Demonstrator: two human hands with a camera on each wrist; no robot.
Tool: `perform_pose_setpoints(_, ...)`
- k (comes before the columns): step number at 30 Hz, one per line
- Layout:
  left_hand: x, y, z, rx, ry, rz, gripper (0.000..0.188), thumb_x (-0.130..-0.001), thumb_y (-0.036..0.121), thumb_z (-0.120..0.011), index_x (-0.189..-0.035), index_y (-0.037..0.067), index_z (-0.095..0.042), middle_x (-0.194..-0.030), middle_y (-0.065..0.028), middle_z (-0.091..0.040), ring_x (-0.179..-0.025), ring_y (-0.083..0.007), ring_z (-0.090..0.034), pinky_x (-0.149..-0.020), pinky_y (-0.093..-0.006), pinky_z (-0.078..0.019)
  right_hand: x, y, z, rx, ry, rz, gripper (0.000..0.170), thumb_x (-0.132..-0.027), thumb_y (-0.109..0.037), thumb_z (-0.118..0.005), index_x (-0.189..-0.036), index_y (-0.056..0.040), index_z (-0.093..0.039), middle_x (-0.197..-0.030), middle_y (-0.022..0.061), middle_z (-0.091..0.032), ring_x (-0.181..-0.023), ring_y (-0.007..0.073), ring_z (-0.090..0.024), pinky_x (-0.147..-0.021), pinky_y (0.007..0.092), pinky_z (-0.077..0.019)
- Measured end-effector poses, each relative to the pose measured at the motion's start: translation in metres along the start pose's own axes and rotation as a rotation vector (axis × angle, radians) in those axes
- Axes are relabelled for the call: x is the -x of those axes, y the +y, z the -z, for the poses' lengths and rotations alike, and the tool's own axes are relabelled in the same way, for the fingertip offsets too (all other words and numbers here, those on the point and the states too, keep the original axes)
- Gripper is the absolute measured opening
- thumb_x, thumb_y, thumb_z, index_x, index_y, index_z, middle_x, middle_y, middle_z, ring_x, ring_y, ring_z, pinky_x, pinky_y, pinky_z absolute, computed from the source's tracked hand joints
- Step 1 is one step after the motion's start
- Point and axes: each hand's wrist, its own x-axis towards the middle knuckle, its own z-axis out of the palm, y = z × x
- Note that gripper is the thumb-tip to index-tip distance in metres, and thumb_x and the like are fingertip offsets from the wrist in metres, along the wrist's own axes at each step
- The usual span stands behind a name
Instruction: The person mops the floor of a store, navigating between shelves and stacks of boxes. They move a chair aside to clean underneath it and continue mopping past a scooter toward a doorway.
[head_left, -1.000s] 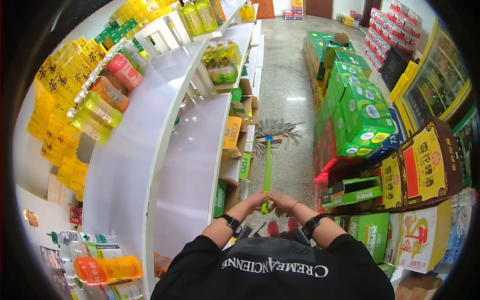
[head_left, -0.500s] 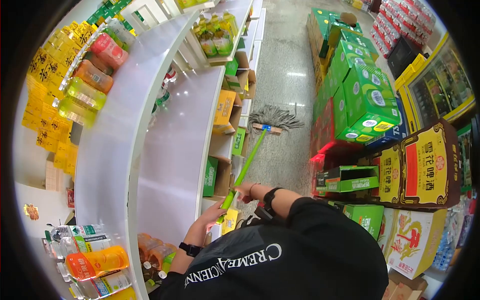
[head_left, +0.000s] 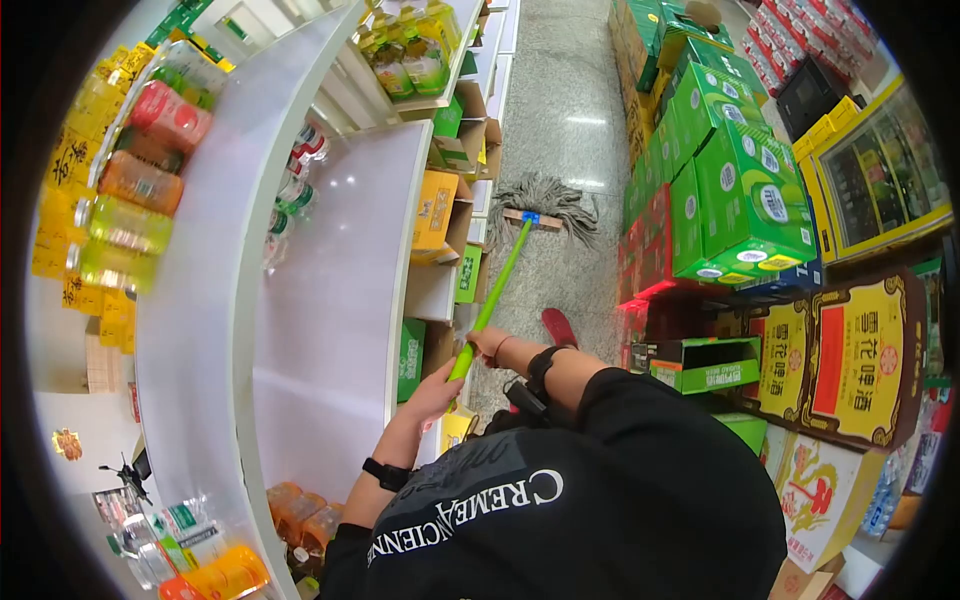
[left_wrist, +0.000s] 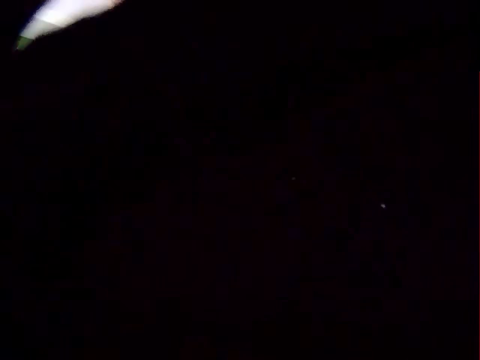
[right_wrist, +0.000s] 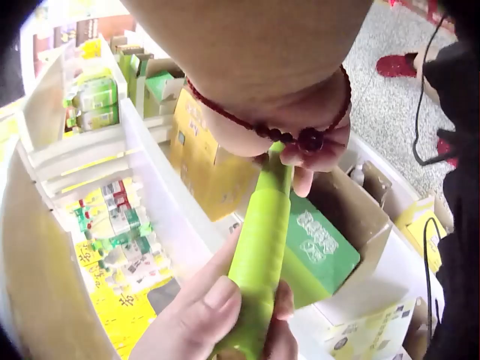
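Note:
A mop with grey strands (head_left: 550, 205) lies on the floor of the aisle, its green handle (head_left: 505, 275) slanting toward the body. The right hand (head_left: 488, 345) grips the handle in the head view, above the left hand (head_left: 433, 393), which holds it near the end. In the right wrist view the left hand (right_wrist: 214, 319) curls round the thick green grip (right_wrist: 260, 240), thumb along its side. The right hand (right_wrist: 311, 146), beyond a dark red bracelet, wraps the handle higher up. The left wrist view is almost wholly dark.
White shelves (head_left: 330, 280) with bottles and open cartons line the left side. Stacked green boxes (head_left: 735, 190), red packs and brown-yellow cartons (head_left: 865, 360) border the aisle on the right. A red shoe (head_left: 559, 327) stands on the speckled floor (head_left: 560, 100).
Both hands and the handle's near end have swung left from the middle, and the handle now slants. In the head view the mop head sits higher, and a red shoe shows again beside the right forearm.

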Motion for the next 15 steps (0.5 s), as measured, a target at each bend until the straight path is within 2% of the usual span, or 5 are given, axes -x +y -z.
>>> perform_pose_setpoints(2, -0.047, 0.001, -0.002, -0.114, -0.057, -0.13, 0.051, -0.081, 0.016, -0.048, -0.13, 0.013, -0.032, -0.071, -0.0039, -0.048, -0.053, -0.0121, -0.045, -0.047, -0.026, -0.0392, -0.029, -0.015, 0.03, 0.036, 0.147, 0.009, 0.029, -0.079, -0.032, -0.051, -0.069, -0.004, -0.054, -0.048, 0.0046, -0.042, -0.034, 0.0166, -0.039, -0.031, 0.0322, -0.0356)
perform_pose_setpoints(5, -0.094, 0.065, -0.012, -0.161, -0.007, -0.098, 0.049, -0.082, 0.017, -0.047, -0.129, 0.014, -0.034, -0.072, -0.0046, -0.049, -0.054, -0.0121, -0.045, -0.048, -0.0268, -0.0396, -0.067, -0.058, 0.083, -0.033, 0.156, -0.053, 0.027, -0.079, -0.03, -0.052, -0.07, -0.0044, -0.053, -0.048, 0.0043, -0.041, -0.034, 0.0163, -0.038, -0.032, 0.0322, -0.0351)
perform_pose_setpoints(9, -0.175, 0.155, -0.014, -0.082, -0.071, -0.041, 0.045, -0.083, 0.017, -0.046, -0.127, 0.015, -0.036, -0.071, -0.0032, -0.048, -0.059, -0.0114, -0.044, -0.047, -0.0268, -0.0388, -0.095, -0.138, 0.157, 0.049, 0.266, 0.111, 0.028, -0.08, -0.03, -0.049, -0.071, -0.0032, -0.053, -0.048, 0.0068, -0.044, -0.035, 0.0177, -0.043, -0.031, 0.0325, -0.0369)
perform_pose_setpoints(12, -0.208, 0.229, -0.032, -0.131, -0.067, -0.044, 0.043, -0.083, 0.019, -0.045, -0.124, 0.014, -0.037, -0.071, -0.003, -0.047, -0.06, -0.012, -0.044, -0.046, -0.0265, -0.0377, -0.122, -0.174, 0.211, 0.124, 0.367, 0.153, 0.028, -0.08, -0.029, -0.049, -0.085, -0.0015, -0.052, -0.054, 0.01, -0.049, -0.035, 0.0199, -0.046, -0.03, 0.0334, -0.0381)
perform_pose_setpoints(15, -0.235, 0.262, -0.046, -0.263, -0.052, -0.024, 0.05, -0.084, 0.022, -0.046, -0.13, 0.012, -0.031, -0.079, -0.0038, -0.049, -0.057, -0.0116, -0.045, -0.044, -0.0261, -0.0387, -0.126, -0.202, 0.242, 0.107, 0.47, 0.181, 0.033, -0.08, -0.028, -0.049, -0.1, -0.0009, -0.045, -0.063, 0.0129, -0.052, -0.034, 0.0223, -0.046, -0.03, 0.0347, -0.0388)
